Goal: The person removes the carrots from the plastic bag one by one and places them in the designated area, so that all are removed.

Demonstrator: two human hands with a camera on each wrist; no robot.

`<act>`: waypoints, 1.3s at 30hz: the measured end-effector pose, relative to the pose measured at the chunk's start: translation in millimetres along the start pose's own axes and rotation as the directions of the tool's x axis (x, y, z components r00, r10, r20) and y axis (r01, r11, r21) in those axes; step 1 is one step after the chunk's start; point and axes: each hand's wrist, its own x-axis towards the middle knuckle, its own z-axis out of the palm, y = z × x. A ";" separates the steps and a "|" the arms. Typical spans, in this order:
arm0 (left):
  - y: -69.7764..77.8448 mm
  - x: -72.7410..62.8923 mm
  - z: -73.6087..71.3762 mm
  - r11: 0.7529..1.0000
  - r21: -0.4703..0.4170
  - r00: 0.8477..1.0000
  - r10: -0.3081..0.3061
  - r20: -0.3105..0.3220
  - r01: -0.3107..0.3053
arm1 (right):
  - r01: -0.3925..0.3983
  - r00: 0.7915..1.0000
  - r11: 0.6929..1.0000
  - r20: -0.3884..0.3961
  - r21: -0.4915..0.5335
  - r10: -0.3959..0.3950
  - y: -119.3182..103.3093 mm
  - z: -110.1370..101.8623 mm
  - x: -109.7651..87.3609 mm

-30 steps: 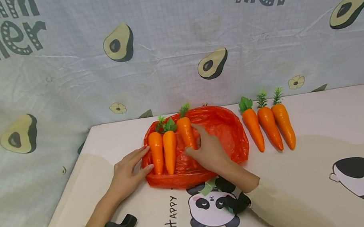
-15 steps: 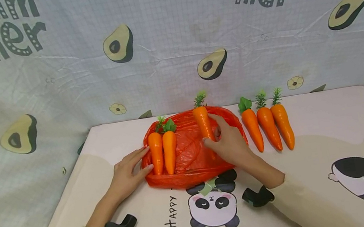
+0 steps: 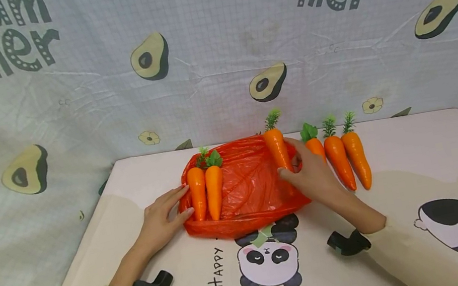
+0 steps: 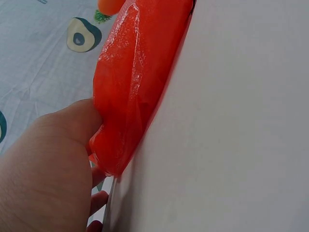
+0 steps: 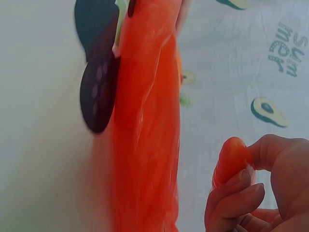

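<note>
My right hand (image 3: pixel 312 174) grips an orange carrot (image 3: pixel 277 148) with a feathery green top, held above the right side of a red plastic bag (image 3: pixel 247 180). In the right wrist view, fingers and thumb close round that carrot (image 5: pixel 231 159), raised beside the bag's wall. Two more carrots, a left one (image 3: pixel 198 192) and a right one (image 3: pixel 215 191), lie side by side in the bag's left part. My left hand (image 3: pixel 166 218) rests against the bag's left edge, fingers extended and thumb apart. The left wrist view has the thumb touching the bag (image 4: pixel 130 82); its fingertips are partly hidden.
Right of the bag, three carrots lie in a row: a leafy-topped one (image 3: pixel 313 144) partly behind my right hand, a middle one (image 3: pixel 339 162) and an outer one (image 3: pixel 357 158). The pale table (image 3: pixel 418 145) has printed animals. A patterned curtain (image 3: pixel 202 40) hangs behind.
My right hand has lifted the carrot from beside the other two and carried it right, over the bag's right side. My left hand has stayed at the bag's left edge.
</note>
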 end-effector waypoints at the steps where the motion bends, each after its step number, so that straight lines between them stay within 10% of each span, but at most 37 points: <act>1: 0.0 0.0 -0.1 1.000 0.000 1.000 -0.001 0.001 0.001 | 0.002 1.000 1.000 -0.006 -0.010 -0.002 1.7 -2.3 -0.6; 39: 0.9 -1.3 -3.4 1.000 -0.006 1.000 -0.020 0.007 0.021 | -0.001 0.991 0.987 -0.133 -0.158 -0.020 75.1 -87.0 -20.4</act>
